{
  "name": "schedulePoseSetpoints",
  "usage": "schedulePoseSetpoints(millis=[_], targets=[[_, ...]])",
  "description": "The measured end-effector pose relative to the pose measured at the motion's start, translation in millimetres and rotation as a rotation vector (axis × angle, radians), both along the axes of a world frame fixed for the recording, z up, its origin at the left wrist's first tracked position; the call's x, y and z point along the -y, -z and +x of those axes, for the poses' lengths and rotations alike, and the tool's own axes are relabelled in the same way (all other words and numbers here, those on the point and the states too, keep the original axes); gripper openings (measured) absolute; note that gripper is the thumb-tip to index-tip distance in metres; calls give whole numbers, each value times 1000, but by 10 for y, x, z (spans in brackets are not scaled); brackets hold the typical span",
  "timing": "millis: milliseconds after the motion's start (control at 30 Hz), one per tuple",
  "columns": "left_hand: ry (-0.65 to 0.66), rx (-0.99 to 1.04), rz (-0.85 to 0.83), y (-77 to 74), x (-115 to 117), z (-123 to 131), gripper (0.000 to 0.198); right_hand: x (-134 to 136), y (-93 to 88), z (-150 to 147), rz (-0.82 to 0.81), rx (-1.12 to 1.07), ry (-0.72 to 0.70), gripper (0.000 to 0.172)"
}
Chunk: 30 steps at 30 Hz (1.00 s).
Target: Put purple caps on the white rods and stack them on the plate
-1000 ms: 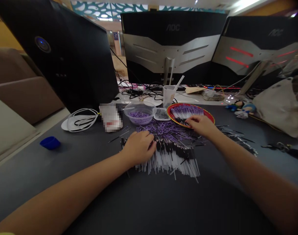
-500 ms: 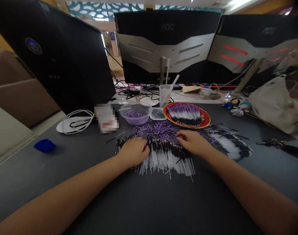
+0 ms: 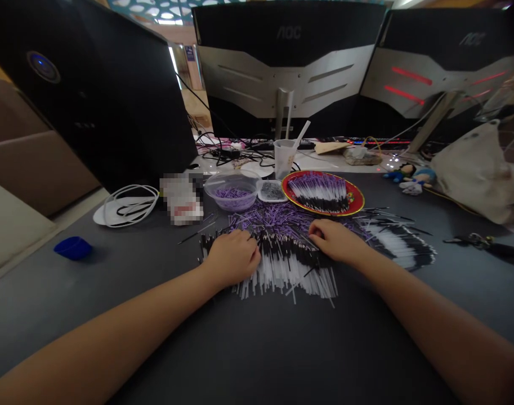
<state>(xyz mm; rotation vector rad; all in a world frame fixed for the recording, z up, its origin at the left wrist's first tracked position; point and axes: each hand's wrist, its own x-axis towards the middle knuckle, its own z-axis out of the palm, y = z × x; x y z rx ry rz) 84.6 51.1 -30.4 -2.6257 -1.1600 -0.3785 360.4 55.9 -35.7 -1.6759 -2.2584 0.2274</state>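
Black-and-white plastic sticks (image 3: 290, 270), several hundred, lie fanned in a broad pile on the dark desktop (image 3: 125, 264), just in front of the gold-rimmed red plate (image 3: 360, 194). Your left hand (image 3: 231, 259) rests palm down on the pile's left part, fingers curled over the black ends. Your right hand (image 3: 335, 242) lies on its right part, fingertips at the black ends. Your hands are apart, with sticks between them; neither shows a firm clamp, though you cannot tell whether any stick is pinched beneath the fingers. On the plate: a neat row of matching sticks (image 3: 318, 194). Just below it: loose purple pieces (image 3: 265, 216). To its lower right: a second fanned bunch (image 3: 402, 247). To its left: a small tray of grey bits (image 3: 272, 191), then a clear bowl (image 3: 231, 203) of purple pieces. Behind it: a plastic cup (image 3: 283, 159) holding a straw. Farther left: a blurred packet (image 3: 181, 199), a white face mask (image 3: 128, 207) and a blue cup (image 3: 73, 248).
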Motion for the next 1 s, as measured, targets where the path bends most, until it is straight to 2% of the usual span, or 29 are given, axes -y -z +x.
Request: schedulePoseSetpoints(millis=[167,300,467,633,800,1000], targets=[[74,49,89,-68,27,-6,22,12,5,4,-31,14,25,8],[239,186,157,-69,25,-42,19,14,6,17,-56,16,22,6],[405,359,176,-24,18,-68,14,54,-38,-7,40,-2,-17,6],[400,420,151,-57,17,-44,10,85,-95,-40,65,-75,-15,7],[399,462,131,-71,5,-34,2,58,-64,-33,65,-166,-4,25],[427,552,-22,-22,-28,-43,29,38,-44,-8,99,-99,-10,25]])
